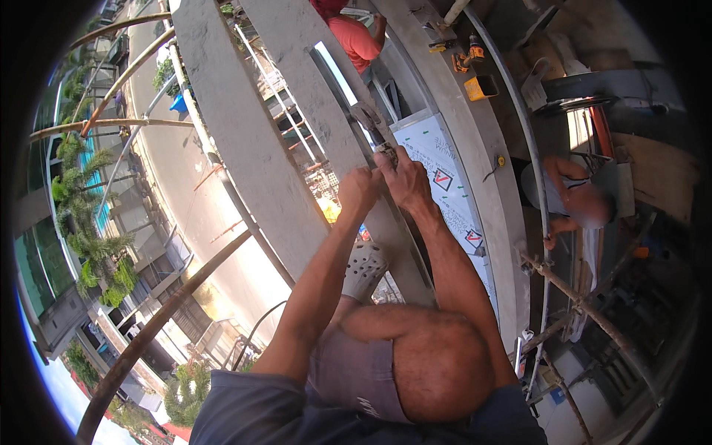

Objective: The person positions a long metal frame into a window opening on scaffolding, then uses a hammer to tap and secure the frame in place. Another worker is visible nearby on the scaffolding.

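Note:
My right hand point(407, 180) is closed round the dark handle of a hammer point(366, 117), whose worn grey head points away from me over the gap beside the concrete beam. Just to its left, my left hand point(359, 190) is curled shut low over the beam point(326, 104), its thumb side almost touching the right hand. Whatever sits inside the left fingers is hidden. Right of my hands lies a panel point(437, 163) covered in white-blue printed film. My foot in a grey clog with holes point(363, 268) rests below the hands, near my bent knee.
A person in a red shirt point(356, 37) is ahead; another person point(569, 185) is at the right. The right ledge holds a power drill point(472, 53), a yellow box point(480, 88) and a tape measure point(500, 161). Scaffold poles point(159, 334) stand left, above a street point(174, 178) far below.

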Demonstrator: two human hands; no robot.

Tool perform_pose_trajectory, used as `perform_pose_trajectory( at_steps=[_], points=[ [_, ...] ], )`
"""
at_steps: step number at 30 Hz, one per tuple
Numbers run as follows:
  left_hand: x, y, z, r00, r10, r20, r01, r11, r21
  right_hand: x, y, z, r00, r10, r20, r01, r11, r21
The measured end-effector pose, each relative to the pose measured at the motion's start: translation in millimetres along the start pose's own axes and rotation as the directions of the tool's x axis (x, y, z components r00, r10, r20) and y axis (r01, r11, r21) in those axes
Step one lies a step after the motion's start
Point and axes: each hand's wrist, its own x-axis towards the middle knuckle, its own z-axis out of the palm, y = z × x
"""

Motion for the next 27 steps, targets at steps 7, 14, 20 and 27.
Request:
perform_pose_trajectory(
  at_steps=[7, 14, 20, 27],
  points=[
    [-7, -7, 2, 1.000, 0.011, -0.009, -0.011, 1.000, -0.017, 5, 1, 6, 0.998, 0.061, 0.034, -0.061, 0.998, -0.010],
    [-9, 6, -7, 1.000, 0.008, -0.016, -0.008, 1.000, 0.006, 22, -11, 3, 1.000, -0.021, -0.020, 0.021, 1.000, 0.008],
    [-7, 5, -8, 1.000, 0.004, -0.005, -0.004, 1.000, 0.023, 41, -13, 5, 0.996, -0.077, -0.036, 0.078, 0.997, 0.010],
    [-8, -1, -6, 0.999, -0.032, 0.015, 0.032, 0.999, 0.009, 44, -22, 13, 0.998, -0.054, -0.013, 0.054, 0.998, 0.029]
  ],
)
